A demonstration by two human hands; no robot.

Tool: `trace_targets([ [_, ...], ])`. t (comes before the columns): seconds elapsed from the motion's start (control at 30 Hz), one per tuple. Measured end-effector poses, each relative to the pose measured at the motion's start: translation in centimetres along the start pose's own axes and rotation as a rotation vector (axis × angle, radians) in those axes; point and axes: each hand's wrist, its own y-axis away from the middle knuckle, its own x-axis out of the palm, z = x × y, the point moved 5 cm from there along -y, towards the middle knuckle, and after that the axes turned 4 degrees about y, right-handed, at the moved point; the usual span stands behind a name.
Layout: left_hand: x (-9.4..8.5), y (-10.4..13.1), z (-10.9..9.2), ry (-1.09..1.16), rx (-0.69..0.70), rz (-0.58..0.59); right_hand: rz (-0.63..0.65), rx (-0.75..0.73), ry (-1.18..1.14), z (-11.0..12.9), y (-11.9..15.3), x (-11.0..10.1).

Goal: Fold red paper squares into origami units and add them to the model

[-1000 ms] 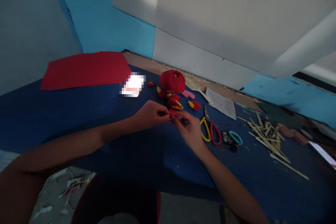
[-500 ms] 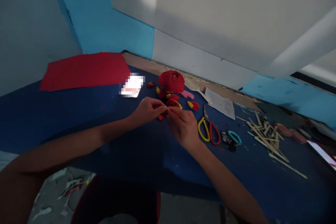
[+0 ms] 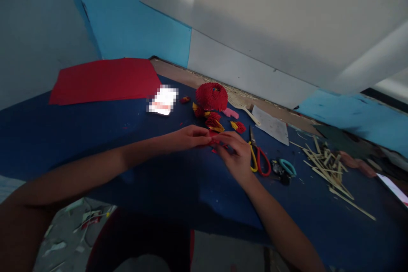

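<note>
Both hands meet over the blue tabletop, fingers pinched on a small piece of red paper (image 3: 214, 137). My left hand (image 3: 188, 137) comes in from the left with its fingertips on the paper's left side. From the right, my right hand (image 3: 236, 151) grips the same piece between thumb and fingers. Part of the paper is hidden by the fingers. Just beyond the hands are red-and-yellow folded-paper pieces (image 3: 214, 122) and a round red folded-paper body (image 3: 211, 97). A smaller yellow-and-red piece (image 3: 238, 126) lies to their right.
Scissors (image 3: 263, 161) with yellow and red handles lie beside my right hand, near teal-handled snips (image 3: 287, 167). Thin wooden strips (image 3: 328, 165) are scattered at right. Red sheets (image 3: 105, 80) and a lit phone (image 3: 164, 101) are at left. A white paper (image 3: 270, 124) lies behind.
Both hands have shifted slightly right in the picture, and my left hand has flattened out. More of the red paper shows between the fingertips. The view has also moved a little.
</note>
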Motion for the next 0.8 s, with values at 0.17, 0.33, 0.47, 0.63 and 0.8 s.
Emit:
trace_targets([
  [0.17, -0.2, 0.7, -0.7, -0.437, 0.218, -0.057, 0.084, 0.03, 0.04, -0.5, 0.2, 0.2],
  [0.33, 0.1, 1.2, -1.1, -0.956, 0.467, -0.169, 0.1, 0.053, 0.065, -0.6, 0.3, 0.1],
  [0.47, 0.0, 1.2, -0.6, -0.995, 0.525, -0.238, 0.142, 0.02, 0.109, -0.5, 0.3, 0.3],
  [0.63, 0.0, 1.2, 0.0, -0.839, 0.539, -0.263, 0.126, -0.017, 0.111, -0.3, 0.3, 0.1],
  [0.8, 0.2, 0.9, 0.0, -0.793, 0.435, -0.216, 0.12, 0.185, -0.032, -1.4, 0.2, -0.1],
])
